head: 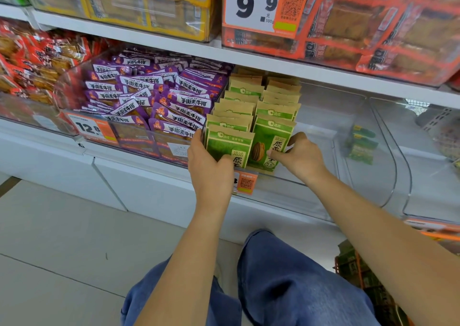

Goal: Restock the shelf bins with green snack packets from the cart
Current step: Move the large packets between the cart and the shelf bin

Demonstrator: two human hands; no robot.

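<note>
Far-left bin: red snack packets [32, 59] heaped behind a clear front.
Purple bin: purple packets [159, 96] piled high, with a 12.8 price tag [93, 129] on its front wall.
Left hand: the left hand [211, 166] grips the left front corner of the green rows, fingers along the outer side and thumb curled over the face of the front-left packet.
Green snack packets: two upright rows of green snack packets [229, 144] stand front to back at the left end of the clear shelf bin [323, 131], just beside the purple bin.
Right hand: the right hand [298, 156] pinches the right edge of the front packet in the right row, fingers curled behind it and thumb on its face.
Right of the bin: bare, except for a few small green packs [361, 146] lying apart.
Upper shelf: a 9.9 price sign [254, 4] and orange-wrapped packs [385, 26].
Lower right: an orange cart [358, 271] holding green packets, by the person's knee.
</note>
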